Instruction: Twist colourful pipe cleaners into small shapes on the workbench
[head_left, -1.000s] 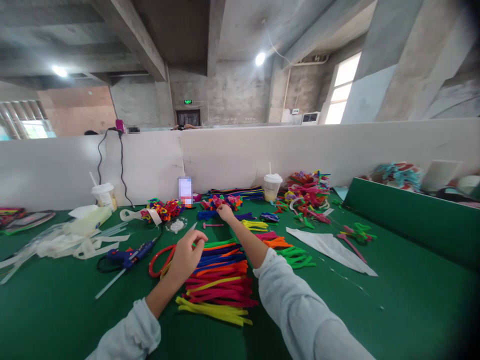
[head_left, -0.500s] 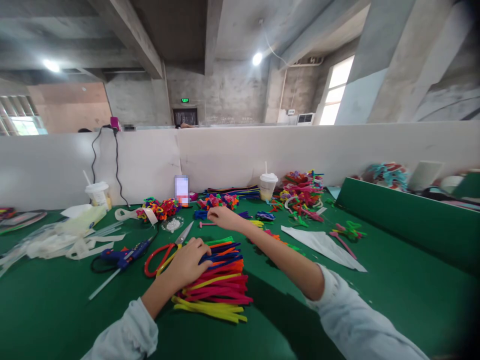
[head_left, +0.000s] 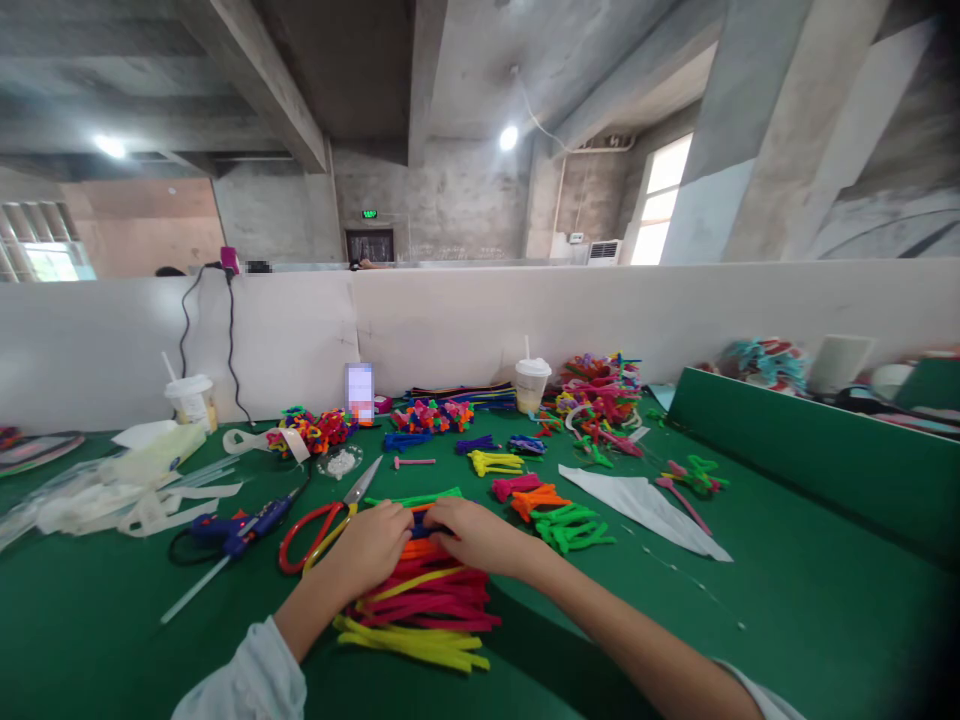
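A spread of fuzzy coloured stems [head_left: 435,597], with green, blue, orange, red-pink and yellow ones, lies in front of me. My left hand [head_left: 379,545] rests at the left of the stems, its fingers curled in on the blue ones. From the right, my right hand [head_left: 469,535] meets the same blue stems [head_left: 425,527], fingers bent and pressed onto them. The two hands nearly touch. Beside my left hand lie scissors [head_left: 330,522] with red and yellow handles.
At the left are a blue glue gun [head_left: 244,527], plastic bags [head_left: 90,485] and a lidded cup [head_left: 193,402]. Farther back stand a phone [head_left: 360,392] and another cup [head_left: 532,385]. Bundles of yellow [head_left: 495,462] and green stems [head_left: 571,527] and a white sheet [head_left: 645,508] lie rightward.
My right hand has come back from the blue bundle at the rear down to the stems beside my left hand. My left hand's fingers have curled in more. The view has tilted up slightly.
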